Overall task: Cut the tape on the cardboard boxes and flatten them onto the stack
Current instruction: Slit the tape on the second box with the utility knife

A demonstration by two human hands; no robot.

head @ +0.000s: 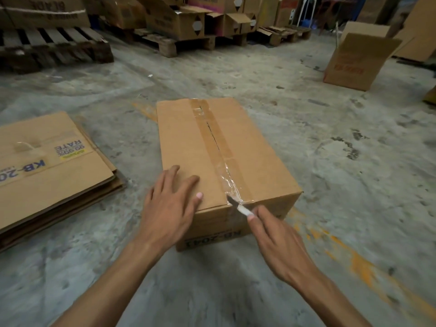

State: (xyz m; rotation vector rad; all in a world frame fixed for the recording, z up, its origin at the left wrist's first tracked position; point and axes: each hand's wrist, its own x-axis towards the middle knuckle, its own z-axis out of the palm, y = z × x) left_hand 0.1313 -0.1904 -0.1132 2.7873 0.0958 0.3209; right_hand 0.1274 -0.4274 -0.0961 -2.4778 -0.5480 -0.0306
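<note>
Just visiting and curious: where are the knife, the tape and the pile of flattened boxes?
knife (pixel 238 205): head view, on its blade near the box edge.
tape (pixel 218 140): head view, mid-strip along the box top.
flattened stack (pixel 54 171): head view, top sheet.

Stained concrete floor with orange paint streaks; wooden pallets along the far side; white plastic stool at the back.

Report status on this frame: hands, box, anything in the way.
Left hand flat on the box top. Right hand grips knife, blade at the tape near edge. Flattened stack on left; nothing blocking.
</note>
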